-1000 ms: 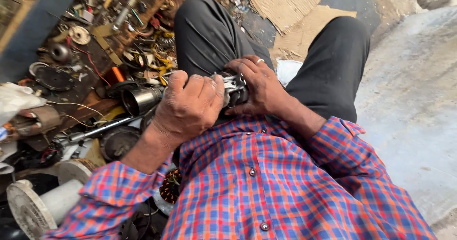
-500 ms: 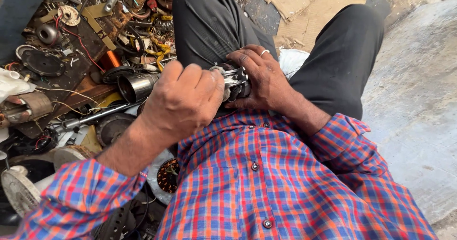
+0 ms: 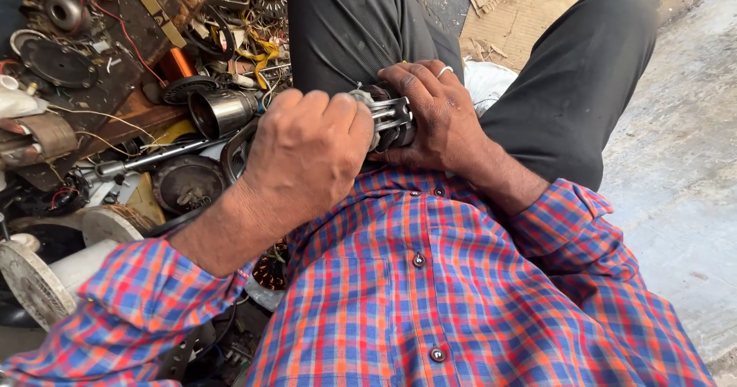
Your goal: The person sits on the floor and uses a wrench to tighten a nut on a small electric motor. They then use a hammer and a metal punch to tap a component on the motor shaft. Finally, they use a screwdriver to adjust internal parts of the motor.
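Both my hands meet in my lap over a small dark motor part (image 3: 391,118) with shiny metal bars. My left hand (image 3: 311,153) is clenched around its left end, knuckles up. My right hand (image 3: 434,114), with a ring on one finger, wraps the right side of the same part. Most of the part is hidden under my fingers. My checked red and blue shirt (image 3: 430,295) fills the bottom of the view, and my dark trousers (image 3: 353,26) lie beyond the hands.
A heap of scrap lies at the left: a shiny metal cup (image 3: 223,112), a dark round cover (image 3: 186,183), a metal rod (image 3: 146,160), wires, a white fan housing (image 3: 34,276). Cardboard (image 3: 522,3) lies at the top, concrete floor (image 3: 675,164) at the right.
The view has shifted closer and slightly down onto my hands. Both hands keep their grip on the part; my left hand has turned a little over it.
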{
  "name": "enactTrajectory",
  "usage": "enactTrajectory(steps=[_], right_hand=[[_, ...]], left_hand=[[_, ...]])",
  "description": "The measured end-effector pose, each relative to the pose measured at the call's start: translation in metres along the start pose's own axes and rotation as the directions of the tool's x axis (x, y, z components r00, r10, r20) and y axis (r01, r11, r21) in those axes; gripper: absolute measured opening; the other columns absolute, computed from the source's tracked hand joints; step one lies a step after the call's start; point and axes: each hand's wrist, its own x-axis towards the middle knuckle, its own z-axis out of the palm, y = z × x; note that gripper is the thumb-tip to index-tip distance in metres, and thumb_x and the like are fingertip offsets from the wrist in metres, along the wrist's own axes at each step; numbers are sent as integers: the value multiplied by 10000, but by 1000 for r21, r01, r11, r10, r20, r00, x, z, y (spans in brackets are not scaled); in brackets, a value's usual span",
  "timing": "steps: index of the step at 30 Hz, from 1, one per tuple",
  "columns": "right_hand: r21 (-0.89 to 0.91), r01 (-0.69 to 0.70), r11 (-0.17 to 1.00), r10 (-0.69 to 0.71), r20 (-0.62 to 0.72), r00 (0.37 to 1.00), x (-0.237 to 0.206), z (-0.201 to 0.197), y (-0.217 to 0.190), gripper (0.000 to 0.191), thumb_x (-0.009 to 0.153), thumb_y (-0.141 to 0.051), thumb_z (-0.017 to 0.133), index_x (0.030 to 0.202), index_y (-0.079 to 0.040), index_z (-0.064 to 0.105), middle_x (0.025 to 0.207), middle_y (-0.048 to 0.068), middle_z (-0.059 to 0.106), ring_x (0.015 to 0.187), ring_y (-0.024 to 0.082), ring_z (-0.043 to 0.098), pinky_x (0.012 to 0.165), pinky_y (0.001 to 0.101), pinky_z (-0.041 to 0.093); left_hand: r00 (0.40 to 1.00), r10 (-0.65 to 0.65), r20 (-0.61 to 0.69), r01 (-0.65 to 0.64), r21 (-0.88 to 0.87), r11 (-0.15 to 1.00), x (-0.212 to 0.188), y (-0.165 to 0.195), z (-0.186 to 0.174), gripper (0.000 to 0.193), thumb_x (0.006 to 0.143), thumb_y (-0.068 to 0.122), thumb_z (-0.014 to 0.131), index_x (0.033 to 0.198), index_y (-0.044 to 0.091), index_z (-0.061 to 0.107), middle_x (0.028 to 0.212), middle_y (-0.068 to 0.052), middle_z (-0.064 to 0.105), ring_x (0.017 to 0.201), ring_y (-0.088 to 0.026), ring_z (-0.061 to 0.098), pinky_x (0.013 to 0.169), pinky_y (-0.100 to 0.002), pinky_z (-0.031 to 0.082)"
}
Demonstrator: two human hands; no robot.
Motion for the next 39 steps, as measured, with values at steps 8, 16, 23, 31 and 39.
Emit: enactTrajectory(steps=[8,16,23,31,39], right_hand=[[11,3,1000,-3,16,1000,-1,0,0,969,666,-471,995,1409,-52,535,1329,139,616,1222,359,579,1035,496,498],[-4,-16,1000,16,9,1000,-5,6,3,971,695,-510,993,1420,-66,524,1321,139,604,1230,355,576,1049,500,504],[-41,-5,999,4,-30,1000,-12,14,5,970,726,-517,995,1429,-51,518,1340,162,594,1243,347,577,1051,499,499],[-73,21,997,-25,-56,998,-8,14,-5,923,718,-463,991,1394,-25,542,1319,161,618,1239,357,586,1044,500,497],[39,-6,999,8,-42,999,-7,-2,-2,912,682,-422,1002,1372,-26,556,1302,155,640,1199,370,609,1006,485,507]], left_hand=[[978,206,25,-206,223,953,10,-12,-6,186,864,115,659,694,123,583,683,-20,474,660,-152,498,645,-332,373],[938,338,-82,-260,478,839,7,-10,-1,107,945,115,655,935,45,735,716,10,565,692,-110,542,676,-269,390],[976,218,19,-216,237,947,-1,-11,14,186,987,118,607,957,-9,739,668,-14,563,589,-111,551,521,-278,398],[970,-159,186,172,-57,983,3,5,2,111,884,88,607,788,63,657,657,-87,615,543,-216,643,493,-382,505],[987,-161,19,162,-70,984,-8,10,-9,101,934,55,604,981,16,685,802,-87,615,709,-231,631,644,-385,478]])
